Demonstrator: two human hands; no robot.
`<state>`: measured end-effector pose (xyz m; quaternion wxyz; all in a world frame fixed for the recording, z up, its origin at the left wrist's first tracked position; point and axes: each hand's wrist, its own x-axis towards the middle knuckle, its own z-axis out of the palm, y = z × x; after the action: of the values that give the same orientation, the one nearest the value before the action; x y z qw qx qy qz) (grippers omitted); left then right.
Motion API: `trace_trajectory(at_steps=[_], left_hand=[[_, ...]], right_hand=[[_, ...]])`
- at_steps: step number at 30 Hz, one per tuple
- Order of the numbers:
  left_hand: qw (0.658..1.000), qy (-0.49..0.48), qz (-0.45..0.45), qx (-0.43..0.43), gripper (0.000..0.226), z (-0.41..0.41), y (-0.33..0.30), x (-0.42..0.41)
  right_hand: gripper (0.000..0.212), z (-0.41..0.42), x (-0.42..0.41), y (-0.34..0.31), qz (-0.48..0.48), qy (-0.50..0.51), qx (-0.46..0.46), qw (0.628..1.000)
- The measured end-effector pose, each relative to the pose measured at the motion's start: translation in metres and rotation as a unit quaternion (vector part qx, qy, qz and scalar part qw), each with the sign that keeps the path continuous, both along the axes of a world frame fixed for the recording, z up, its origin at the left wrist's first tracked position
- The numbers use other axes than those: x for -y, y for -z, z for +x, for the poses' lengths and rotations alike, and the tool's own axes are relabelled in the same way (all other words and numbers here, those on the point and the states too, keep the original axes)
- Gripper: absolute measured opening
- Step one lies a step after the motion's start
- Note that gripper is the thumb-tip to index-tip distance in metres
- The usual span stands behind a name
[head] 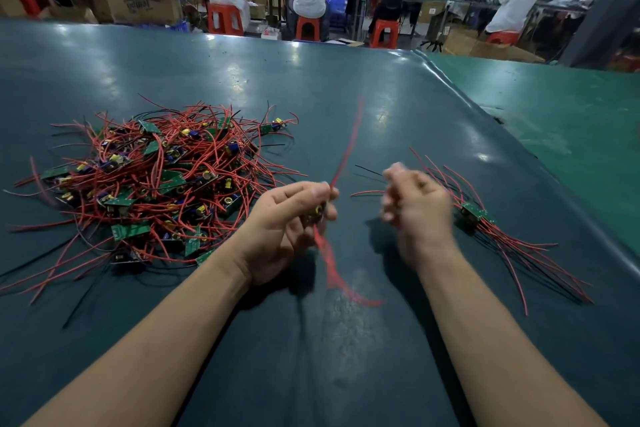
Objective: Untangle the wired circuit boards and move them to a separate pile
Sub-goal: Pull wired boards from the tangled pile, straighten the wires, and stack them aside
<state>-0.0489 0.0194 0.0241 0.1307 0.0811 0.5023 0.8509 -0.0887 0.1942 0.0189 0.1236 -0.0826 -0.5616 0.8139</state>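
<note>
My left hand (pixel 291 218) pinches one board (pixel 318 213), red wires (pixel 343 149) trailing. Right hand (pixel 415 208) blurred; grip unclear. Risk: loose wires snag the tangled pile (pixel 149 180).

A large tangled pile (pixel 152 180) of small green circuit boards lies on the left of the table, each board carrying blue and yellow components, with red and black wires crossing in all directions. A smaller sorted pile (pixel 485 222) lies on the right, its boards stacked together and its red and black wires fanned out roughly parallel. Between the two piles, one board (pixel 317 213) is held above the table; its red wires (pixel 346 146), blurred, run upward and downward from it.
</note>
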Motion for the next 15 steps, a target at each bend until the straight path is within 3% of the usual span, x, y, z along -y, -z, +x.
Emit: trace_trajectory(at_steps=[3, 6, 8, 15], left_hand=[[0.993, -0.046, 0.108, 0.019, 0.005, -0.005, -0.002, -0.001], [0.984, -0.086, 0.154, 0.0, 0.014, -0.008, 0.0, 0.001], [0.986, -0.106, 0.13, -0.02, 0.021, -0.008, 0.001, 0.002], [0.988, -0.134, 0.05, -0.064, 0.028, -0.011, 0.007, -0.005]], right_hand=[[0.006, 0.014, 0.023, 0.004, 0.068, -0.187, -0.029, 0.98], [0.03, 0.018, 0.021, 0.003, 0.008, -0.324, -0.038, 0.945], [0.037, 0.02, 0.022, 0.004, -0.002, -0.313, -0.028, 0.949], [0.024, 0.022, 0.027, 0.002, 0.023, -0.22, -0.047, 0.974]])
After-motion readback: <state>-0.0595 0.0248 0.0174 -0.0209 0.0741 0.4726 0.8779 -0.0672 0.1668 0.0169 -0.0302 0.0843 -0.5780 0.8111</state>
